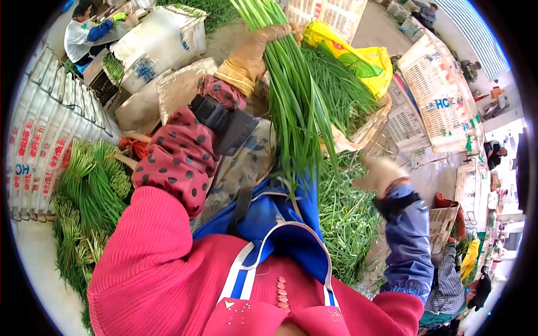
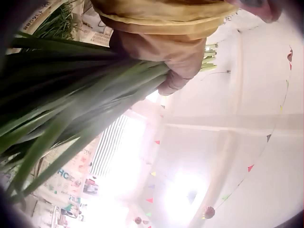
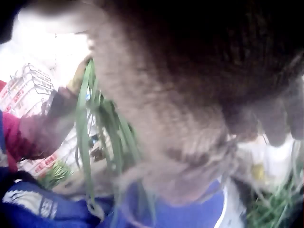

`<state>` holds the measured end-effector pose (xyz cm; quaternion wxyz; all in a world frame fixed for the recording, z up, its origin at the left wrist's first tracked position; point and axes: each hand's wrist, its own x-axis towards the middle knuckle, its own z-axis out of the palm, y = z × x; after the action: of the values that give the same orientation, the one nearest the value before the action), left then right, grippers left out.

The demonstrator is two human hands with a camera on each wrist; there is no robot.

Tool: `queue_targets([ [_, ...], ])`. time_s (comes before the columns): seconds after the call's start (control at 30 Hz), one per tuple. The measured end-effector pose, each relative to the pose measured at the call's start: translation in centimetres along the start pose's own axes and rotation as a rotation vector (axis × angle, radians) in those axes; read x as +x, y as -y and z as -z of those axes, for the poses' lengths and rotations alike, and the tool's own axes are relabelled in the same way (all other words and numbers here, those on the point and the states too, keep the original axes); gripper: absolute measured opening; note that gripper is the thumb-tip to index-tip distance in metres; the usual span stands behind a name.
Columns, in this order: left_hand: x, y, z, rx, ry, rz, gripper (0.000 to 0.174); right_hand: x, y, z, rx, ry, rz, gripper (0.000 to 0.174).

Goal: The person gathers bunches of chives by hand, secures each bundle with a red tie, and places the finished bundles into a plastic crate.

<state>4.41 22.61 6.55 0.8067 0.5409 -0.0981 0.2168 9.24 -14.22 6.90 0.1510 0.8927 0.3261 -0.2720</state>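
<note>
A vegetable-packing sort of workplace, with plastic crates (image 1: pixel 443 103) at upper right, bundled greens (image 1: pixel 92 179) at left

My left hand (image 1: pixel 252 51) grips a bunch of long, flat green leaves (image 1: pixel 298 98) (the pale stem ends (image 2: pixel 209 59) poke out past it). The leaves hang down and spread at the tips. My right hand (image 1: pixel 380 175), all blurry, is near a messy pile of greens (image 1: pixel 347 218).

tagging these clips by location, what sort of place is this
Probably a vegetable sorting or packing shed: the left hand grips long green leaves, a heap of greens lies nearby, and large crates marked HC stand around.
</note>
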Motion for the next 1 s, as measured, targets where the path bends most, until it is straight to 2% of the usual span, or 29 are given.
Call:
queue_targets([
  [0.03,-0.2,0.2,0.2,-0.034,0.025,-0.016,0.032,0.3,-1.2,0.8,0.133,-0.321,0.035,0.068],
  [0.07,-0.7,0.1,-0.3,-0.058,0.02,0.041,0.033,-0.4,0.1,3.5,0.267,-0.491,0.031,0.073],
  [0.1,-1.2,-0.2,-1.2,-0.082,0.015,0.101,0.035,-0.5,0.8,5.4,0.444,-0.552,0.014,0.078],
  [0.13,-1.6,0.3,-1.7,-0.104,0.004,0.16,0.037,2.5,0.3,5.2,0.545,-0.775,0.313,0.084],
  [0.17,-0.6,3.2,-1.5,-0.281,-0.098,0.084,0.018,3.3,2.3,6.0,0.838,-0.776,0.516,0.085],
  [0.2,-1.6,2.6,-2.6,0.149,-0.044,-0.064,0.023,3.0,4.9,7.5,0.795,-0.781,0.549,0.092],
  [0.23,-2.2,2.9,-2.8,0.274,-0.098,-0.184,0.026,3.4,7.2,7.8,0.797,-0.755,0.56,0.097],
  [0.3,-1.8,4.1,-4.1,0.226,-0.335,-0.417,0.033,4.3,12.2,8.0,0.79,-0.71,0.602,0.102],
  [0.33,-1.8,4.4,-4.8,0.192,-0.446,-0.509,0.038,4.2,13.6,7.7,0.783,-0.73,0.555,0.103],
  [0.37,-1.8,4.8,-4.9,0.121,-0.541,-0.525,0.043,4.7,15.2,7.0,0.779,-0.744,0.483,0.103],
  [0.4,-3.3,2.4,-6.5,-0.55,-0.55,-0.21,0.058,5.2,16.4,6.3,0.763,-0.75,0.421,0.104],
  [0.43,-3.9,3.0,-5.7,-0.575,-0.669,-0.207,0.059,5.8,17.3,5.7,0.74,-0.756,0.38,0.104],
  [0.47,-4.4,3.6,-5.0,-0.61,-0.77,-0.195,0.059,8.8,16.8,4.0,0.647,-0.912,0.512,0.096],
  [0.5,-5.8,3.3,-4.7,-0.58,-0.906,-0.16,0.053,9.5,17.2,3.2,0.621,-0.83,0.512,0.09],
  [0.53,-6.4,8.0,-2.2,-0.617,-0.745,-0.354,0.048,9.8,17.5,3.0,0.59,-0.75,0.506,0.084],
  [0.57,-7.5,7.5,-1.2,-0.6,-0.799,-0.181,0.041,10.0,17.8,2.9,0.528,-0.677,0.494,0.082],
  [0.6,-9.3,6.3,0.0,-0.587,-0.849,-0.007,0.036,10.6,18.1,2.6,0.54,-0.653,0.562,0.082],
  [0.67,-13.2,5.6,4.7,-0.683,-0.613,0.14,0.042,9.6,18.7,4.2,0.481,-0.451,0.46,0.081],
  [0.7,-15.4,3.4,7.0,-0.514,-0.652,0.15,0.048,9.9,18.4,4.2,0.484,-0.45,0.496,0.082],
  [0.73,-17.7,4.4,10.8,-0.275,-0.882,0.16,0.058,10.0,18.0,4.4,0.446,-0.433,0.473,0.081],
  [0.77,-20.7,3.8,15.4,-0.121,-0.802,0.13,0.061,11.0,16.8,3.8,0.412,-0.476,0.496,0.082],
  [0.8,-24.0,1.5,16.9,0.116,-0.98,0.145,0.051,11.5,15.7,3.1,0.379,-0.516,0.514,0.083],
  [0.83,-27.8,0.9,20.7,0.435,-1.099,0.241,0.043,11.1,15.8,3.2,0.446,-0.413,0.382,0.082],
  [0.87,-31.6,0.4,23.5,0.391,-1.174,0.185,0.04,10.6,15.9,3.4,0.507,-0.309,0.25,0.082],
  [0.9,-37.0,0.6,28.3,0.536,-1.193,0.337,0.038,11.6,14.6,2.1,0.533,-0.339,0.256,0.081],
  [0.93,-39.3,-1.2,28.3,0.844,-1.29,0.566,0.036,11.7,14.6,1.4,0.531,-0.362,0.289,0.08],
  [0.97,-41.8,-2.0,28.8,1.129,-1.294,0.756,0.041,12.0,14.5,0.6,0.573,-0.332,0.269,0.08],
  [1.0,-46.5,-0.6,32.4,1.31,-1.232,0.92,0.046,12.4,14.5,0.1,0.614,-0.301,0.251,0.08],
])
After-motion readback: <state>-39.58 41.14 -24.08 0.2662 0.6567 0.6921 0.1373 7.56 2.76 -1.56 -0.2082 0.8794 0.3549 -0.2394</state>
